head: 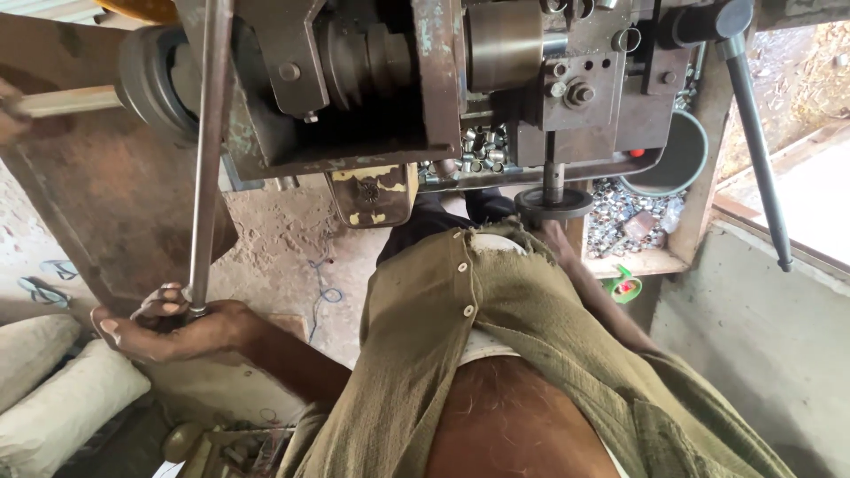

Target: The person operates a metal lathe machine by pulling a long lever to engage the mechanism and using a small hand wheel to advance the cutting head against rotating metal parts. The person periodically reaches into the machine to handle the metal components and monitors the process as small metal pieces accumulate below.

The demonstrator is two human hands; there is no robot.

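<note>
My left hand [168,327] is closed around the lower end of a long steel lever rod [209,159] that rises to a worn metal machine [425,80]. My right arm reaches forward under my olive shirt [460,354] to a small black handwheel [554,203] on a vertical shaft below the machine. Only a bit of my right hand [558,237] shows just beneath that wheel. Its fingers are hidden, so its grip is unclear.
Several small metal parts fill a wooden tray [633,263] under the machine, beside a grey bowl [677,159]. A black lever with a knob [760,150] slants down at the right. White sacks [53,389] lie at lower left. Another person's hand [9,111] holds a pale rod at far left.
</note>
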